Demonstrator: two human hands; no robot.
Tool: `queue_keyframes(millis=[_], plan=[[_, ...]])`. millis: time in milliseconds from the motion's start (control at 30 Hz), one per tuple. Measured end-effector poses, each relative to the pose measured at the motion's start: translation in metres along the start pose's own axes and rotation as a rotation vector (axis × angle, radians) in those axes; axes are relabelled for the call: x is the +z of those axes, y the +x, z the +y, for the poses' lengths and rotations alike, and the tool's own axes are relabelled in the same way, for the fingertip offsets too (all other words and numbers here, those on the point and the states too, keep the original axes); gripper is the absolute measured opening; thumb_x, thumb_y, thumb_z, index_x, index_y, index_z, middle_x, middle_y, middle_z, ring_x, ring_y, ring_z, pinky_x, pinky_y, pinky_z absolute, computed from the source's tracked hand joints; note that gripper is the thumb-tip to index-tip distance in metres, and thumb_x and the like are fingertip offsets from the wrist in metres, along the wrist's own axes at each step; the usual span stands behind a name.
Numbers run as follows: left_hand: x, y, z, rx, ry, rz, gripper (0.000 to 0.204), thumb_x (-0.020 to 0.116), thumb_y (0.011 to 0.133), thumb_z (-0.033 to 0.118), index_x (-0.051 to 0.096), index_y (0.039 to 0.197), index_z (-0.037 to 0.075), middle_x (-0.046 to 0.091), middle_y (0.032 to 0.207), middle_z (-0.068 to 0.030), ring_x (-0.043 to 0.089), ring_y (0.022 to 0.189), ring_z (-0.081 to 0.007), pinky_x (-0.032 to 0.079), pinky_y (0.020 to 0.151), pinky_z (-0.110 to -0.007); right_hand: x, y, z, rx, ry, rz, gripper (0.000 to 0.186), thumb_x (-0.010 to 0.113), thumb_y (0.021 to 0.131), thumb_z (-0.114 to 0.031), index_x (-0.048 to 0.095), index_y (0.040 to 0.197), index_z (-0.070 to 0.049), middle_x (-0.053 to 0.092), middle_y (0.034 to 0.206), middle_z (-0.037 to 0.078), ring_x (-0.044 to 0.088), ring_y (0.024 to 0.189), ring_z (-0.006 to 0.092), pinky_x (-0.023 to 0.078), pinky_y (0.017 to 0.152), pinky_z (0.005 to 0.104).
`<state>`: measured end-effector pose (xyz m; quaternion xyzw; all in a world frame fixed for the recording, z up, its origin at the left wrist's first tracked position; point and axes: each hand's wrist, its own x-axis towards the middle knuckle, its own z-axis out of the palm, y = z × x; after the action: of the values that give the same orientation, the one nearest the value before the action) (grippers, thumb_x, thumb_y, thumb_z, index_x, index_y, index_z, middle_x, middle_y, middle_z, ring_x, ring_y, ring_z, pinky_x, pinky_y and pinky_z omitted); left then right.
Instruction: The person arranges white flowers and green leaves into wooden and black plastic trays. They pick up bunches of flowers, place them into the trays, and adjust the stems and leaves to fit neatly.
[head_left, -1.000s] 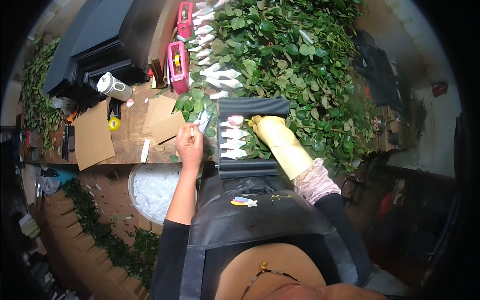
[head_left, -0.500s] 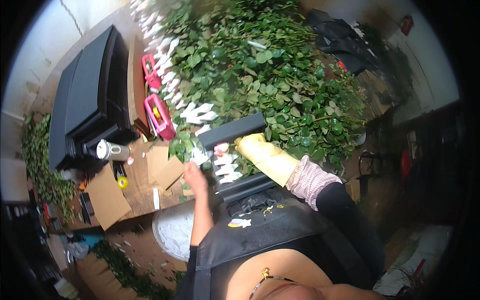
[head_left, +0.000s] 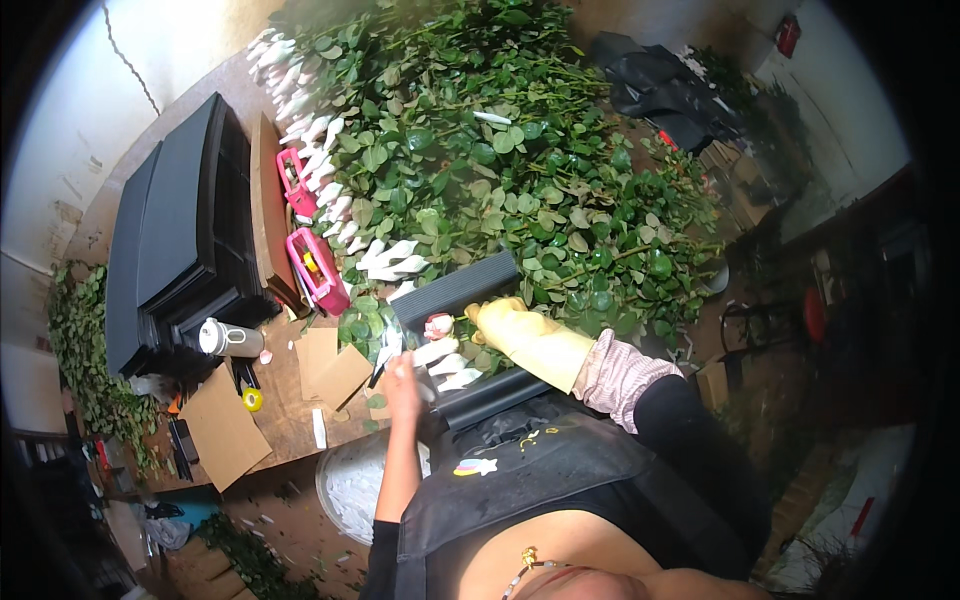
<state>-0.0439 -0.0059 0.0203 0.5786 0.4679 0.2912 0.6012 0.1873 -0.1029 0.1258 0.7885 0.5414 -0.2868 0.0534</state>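
Note:
My right hand (head_left: pixel 530 340), in a long yellow glove, is closed at the stem just behind a pink rose (head_left: pixel 438 327). My left hand (head_left: pixel 402 388) is bare, its fingers closed beside the rosebuds in white sleeves (head_left: pixel 458 378); what it holds, if anything, is hidden. These buds lie in a row between the upright edge of a dark ridged board (head_left: pixel 455 290) and its dark near edge (head_left: pixel 490 400), close to my apron. The stems run to the right, partly under my glove.
Leafy rose stems (head_left: pixel 480 150) heap across the far table, with white-sleeved buds (head_left: pixel 315 150) along their left side. At left are stacked black boards (head_left: pixel 180 220), pink tape dispensers (head_left: pixel 318 270), a white tumbler (head_left: pixel 230 338) and cardboard pieces (head_left: pixel 222 425). A white-filled bucket (head_left: pixel 350 490) stands below the table edge.
My left hand has moved slightly right, from beside the cardboard to the white-sleeved buds. The right glove stays at the pink rose. The whole view has shifted a little.

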Motion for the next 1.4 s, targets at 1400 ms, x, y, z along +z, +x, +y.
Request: queue_keyframes(millis=[1400], plan=[[-0.022,-0.072,-0.01,-0.485,-0.77,0.106,0.024,0.071,0.095,0.03,0.068,0.096,0.007,0.061,0.074,0.0005,0.058,0.065,-0.0097,0.043,0.057,-0.025,-0.034,-0.02,-0.054,-0.18,-0.263,-0.521,0.03,0.061,0.095,-0.022,0.071,0.122,-0.012,0.069,0.123,0.02,0.067,0.116,0.037,0.054,0.1,0.0429]])
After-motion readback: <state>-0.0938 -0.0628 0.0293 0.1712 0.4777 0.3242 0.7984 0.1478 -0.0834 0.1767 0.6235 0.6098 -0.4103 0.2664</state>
